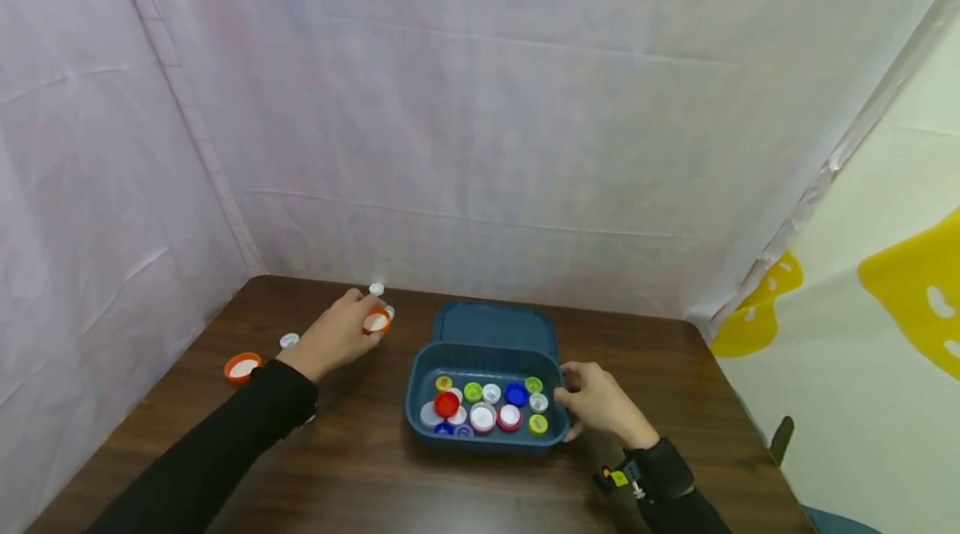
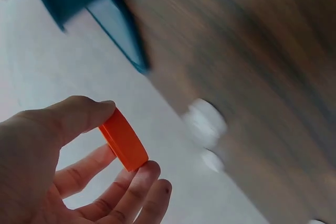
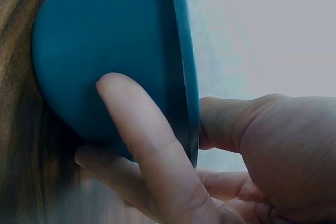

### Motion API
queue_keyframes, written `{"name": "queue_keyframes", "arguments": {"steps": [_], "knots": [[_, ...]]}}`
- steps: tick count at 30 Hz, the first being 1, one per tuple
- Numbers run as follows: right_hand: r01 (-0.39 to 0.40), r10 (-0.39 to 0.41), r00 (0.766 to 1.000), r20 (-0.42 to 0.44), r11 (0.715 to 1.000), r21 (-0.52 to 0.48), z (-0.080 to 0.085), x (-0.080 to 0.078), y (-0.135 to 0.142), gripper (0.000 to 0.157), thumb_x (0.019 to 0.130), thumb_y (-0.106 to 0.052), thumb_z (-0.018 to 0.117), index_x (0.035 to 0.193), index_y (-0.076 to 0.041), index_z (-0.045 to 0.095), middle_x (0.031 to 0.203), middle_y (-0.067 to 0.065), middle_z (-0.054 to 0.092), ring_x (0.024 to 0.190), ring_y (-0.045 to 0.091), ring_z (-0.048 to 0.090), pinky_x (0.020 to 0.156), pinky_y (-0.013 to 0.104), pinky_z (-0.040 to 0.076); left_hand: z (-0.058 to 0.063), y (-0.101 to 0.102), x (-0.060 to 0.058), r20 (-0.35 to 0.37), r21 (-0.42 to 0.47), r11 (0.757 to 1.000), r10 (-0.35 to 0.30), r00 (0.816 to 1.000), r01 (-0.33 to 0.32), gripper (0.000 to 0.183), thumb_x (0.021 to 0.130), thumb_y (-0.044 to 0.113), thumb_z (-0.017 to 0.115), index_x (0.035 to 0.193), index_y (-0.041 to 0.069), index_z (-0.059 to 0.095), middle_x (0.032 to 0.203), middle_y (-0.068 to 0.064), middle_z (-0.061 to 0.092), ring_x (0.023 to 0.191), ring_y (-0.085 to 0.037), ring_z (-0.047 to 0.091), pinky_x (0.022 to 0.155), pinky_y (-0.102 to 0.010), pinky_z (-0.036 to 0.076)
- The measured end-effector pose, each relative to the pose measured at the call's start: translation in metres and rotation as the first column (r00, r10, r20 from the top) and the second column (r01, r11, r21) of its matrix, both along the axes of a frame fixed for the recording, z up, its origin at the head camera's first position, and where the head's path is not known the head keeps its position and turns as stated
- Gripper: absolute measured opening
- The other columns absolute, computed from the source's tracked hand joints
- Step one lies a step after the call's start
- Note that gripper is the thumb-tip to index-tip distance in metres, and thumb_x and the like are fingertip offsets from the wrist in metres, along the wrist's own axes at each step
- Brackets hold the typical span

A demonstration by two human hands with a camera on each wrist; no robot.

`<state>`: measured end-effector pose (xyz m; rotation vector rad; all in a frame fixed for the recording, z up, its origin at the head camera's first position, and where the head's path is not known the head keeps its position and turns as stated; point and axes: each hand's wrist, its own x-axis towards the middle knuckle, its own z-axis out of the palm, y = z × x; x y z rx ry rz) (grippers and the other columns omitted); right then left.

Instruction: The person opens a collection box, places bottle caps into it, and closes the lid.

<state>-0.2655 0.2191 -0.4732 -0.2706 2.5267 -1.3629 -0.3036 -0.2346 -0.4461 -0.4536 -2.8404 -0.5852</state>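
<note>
My left hand (image 1: pixel 339 336) is raised over the back left of the table, pinching an orange bottle cap (image 2: pixel 125 141) between thumb and fingertips. The cap's white inside faces the head camera. A dark blue plastic box (image 1: pixel 487 444) stands at the middle of the table. Inside it lie several bottle caps, among them a red cap (image 1: pixel 446 405), a blue cap (image 1: pixel 516 393) and a yellow cap (image 1: pixel 537 424). My right hand (image 1: pixel 600 402) grips the box's right end, thumb at the rim and fingers along the outer wall (image 3: pixel 94 51).
The box's lid (image 1: pixel 495 326) lies back behind it. Another orange cap (image 1: pixel 242 367) and a white cap (image 1: pixel 288 340) sit on the left of the brown table (image 1: pixel 660 367). A second white cap (image 1: pixel 377 289) is near the back edge, close to my left hand. White sheeting (image 1: pixel 480 117) rises behind.
</note>
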Motion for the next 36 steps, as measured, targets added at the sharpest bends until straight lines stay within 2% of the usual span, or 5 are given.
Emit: {"name": "queue_keyframes", "arguments": {"steps": [9, 16, 22, 28, 36], "knots": [[0.008, -0.008, 1.0, -0.002, 1.0, 0.006, -0.003, 0.001, -0.001, 0.054, 0.109, -0.007, 0.071, 0.157, 0.013, 0.06, 0.13, 0.03, 0.082, 0.065, 0.03, 0.083, 0.061, 0.049, 0.07, 0.006, 0.053, 0.032, -0.005, 0.004, 0.993, -0.118, 0.993, 0.118, 0.048, 0.101, 0.015, 0.092, 0.144, 0.005, 0.074, 0.13, -0.017, 0.069, 0.111, -0.027, 0.073, 0.106, -0.051, 0.069], [-0.003, 0.003, 1.0, -0.021, 1.0, 0.01, -0.002, 0.0, -0.001, 0.053, 0.109, -0.007, 0.071, 0.157, 0.014, 0.059, 0.129, 0.03, 0.082, 0.066, 0.029, 0.083, 0.059, 0.047, 0.07, 0.006, 0.084, 0.05, 0.043, 0.001, 0.975, -0.223, 0.974, 0.223, 0.044, 0.101, 0.015, 0.093, 0.139, 0.002, 0.075, 0.129, -0.017, 0.068, 0.107, -0.023, 0.07, 0.1, -0.045, 0.069], [0.005, -0.005, 1.0, -0.029, 1.0, 0.018, -0.002, -0.002, -0.001, 0.053, 0.109, -0.007, 0.072, 0.156, 0.013, 0.061, 0.13, 0.03, 0.082, 0.066, 0.028, 0.082, 0.059, 0.048, 0.07, 0.004, 0.099, 0.058, 0.066, -0.01, 0.961, -0.274, 0.959, 0.276, 0.044, 0.098, 0.012, 0.095, 0.136, 0.001, 0.076, 0.129, -0.017, 0.069, 0.11, -0.025, 0.071, 0.103, -0.045, 0.069], [0.008, -0.007, 0.999, -0.032, 1.0, 0.02, -0.001, -0.002, -0.001, 0.051, 0.109, -0.007, 0.072, 0.155, 0.012, 0.062, 0.13, 0.029, 0.082, 0.07, 0.027, 0.083, 0.058, 0.046, 0.069, -0.002, 0.11, 0.058, 0.074, -0.014, 0.943, -0.33, 0.941, 0.331, 0.044, 0.099, 0.015, 0.094, 0.137, 0.002, 0.077, 0.126, -0.015, 0.068, 0.109, -0.024, 0.071, 0.1, -0.044, 0.07], [0.008, -0.008, 1.0, -0.026, 1.0, 0.021, -0.002, -0.001, -0.003, 0.05, 0.109, -0.007, 0.072, 0.154, 0.011, 0.063, 0.131, 0.029, 0.082, 0.071, 0.027, 0.084, 0.059, 0.047, 0.069, -0.007, 0.114, 0.062, 0.077, -0.049, 0.929, -0.364, 0.928, 0.368, 0.05, 0.1, 0.021, 0.094, 0.143, 0.003, 0.077, 0.125, -0.013, 0.068, 0.101, -0.016, 0.063, 0.093, -0.035, 0.067]]}}
